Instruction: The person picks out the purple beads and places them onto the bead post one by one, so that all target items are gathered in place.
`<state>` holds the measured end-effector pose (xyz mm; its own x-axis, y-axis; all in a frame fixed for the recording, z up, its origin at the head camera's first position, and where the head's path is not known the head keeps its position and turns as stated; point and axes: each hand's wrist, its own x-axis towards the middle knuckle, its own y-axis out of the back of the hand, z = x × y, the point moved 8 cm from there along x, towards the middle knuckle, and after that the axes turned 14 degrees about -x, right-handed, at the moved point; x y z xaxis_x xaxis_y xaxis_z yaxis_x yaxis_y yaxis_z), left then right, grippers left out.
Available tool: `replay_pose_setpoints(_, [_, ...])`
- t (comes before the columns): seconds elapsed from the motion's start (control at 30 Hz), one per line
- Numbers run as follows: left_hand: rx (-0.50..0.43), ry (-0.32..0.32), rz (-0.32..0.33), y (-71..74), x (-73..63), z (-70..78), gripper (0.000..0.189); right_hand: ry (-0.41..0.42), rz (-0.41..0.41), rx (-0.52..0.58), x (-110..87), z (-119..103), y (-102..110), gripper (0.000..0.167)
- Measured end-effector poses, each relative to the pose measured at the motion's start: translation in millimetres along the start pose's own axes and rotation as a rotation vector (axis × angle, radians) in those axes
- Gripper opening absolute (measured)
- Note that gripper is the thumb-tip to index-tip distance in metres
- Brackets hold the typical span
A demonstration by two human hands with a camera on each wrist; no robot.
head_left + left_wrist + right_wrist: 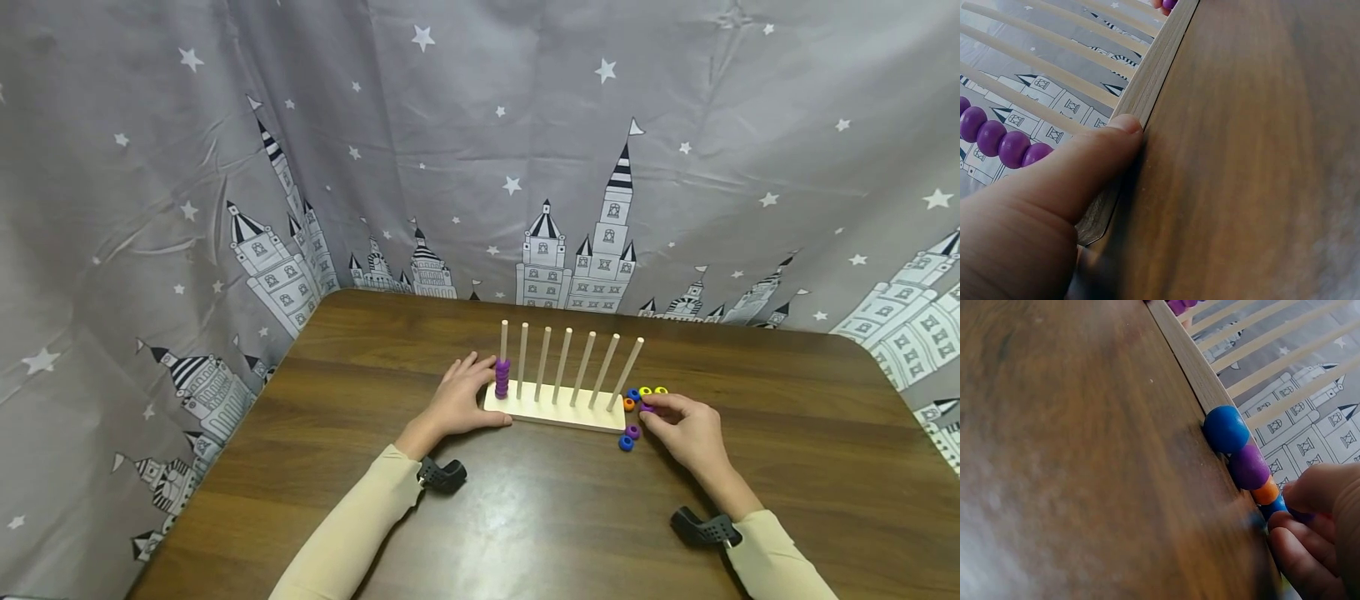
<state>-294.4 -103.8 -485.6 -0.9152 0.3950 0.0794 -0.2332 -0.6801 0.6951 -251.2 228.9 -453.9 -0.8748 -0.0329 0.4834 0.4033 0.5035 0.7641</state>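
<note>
A wooden peg board [555, 408] with several upright pegs stands on the table. Purple beads [502, 380] are stacked on its leftmost peg. My left hand [461, 400] holds the board's left end, its thumb along the front edge; the left wrist view shows that thumb [1085, 162] close up. Off the board's right end, my right hand [690, 429] pinches a purple bead [647, 407] between thumb and fingers. In the right wrist view the fingers mostly hide this bead [1302, 515]. Nearest to that hand lie an orange bead [629, 405] and another purple bead [633, 432].
Around the board's right end are also a blue bead [633, 394], two yellow beads [661, 390] and a nearer blue bead [626, 443]. The brown wooden table [525, 517] reaches back to a grey curtain [465, 167] printed with castles and stars.
</note>
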Motion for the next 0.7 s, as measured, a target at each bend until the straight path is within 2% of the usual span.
replay_pose_setpoints(0.17, [0.003,-0.004,-0.004,-1.0,0.4,1.2,0.071,-0.034,-0.034,0.035,-0.6,1,-2,0.017])
replay_pose_setpoints(0.33, [0.006,-0.008,-0.005,-1.6,0.3,0.6,0.072,-0.037,-0.028,0.048,2.4,0,2,0.017])
replay_pose_setpoints(0.57, [0.010,-0.009,0.008,0.4,0.3,-0.2,0.072,-0.068,-0.072,0.070,19.2,-2,17,0.018])
replay_pose_setpoints(0.7, [0.009,-0.013,0.006,0.4,0.3,0.2,0.070,-0.053,-0.096,0.062,32.2,-8,28,0.018])
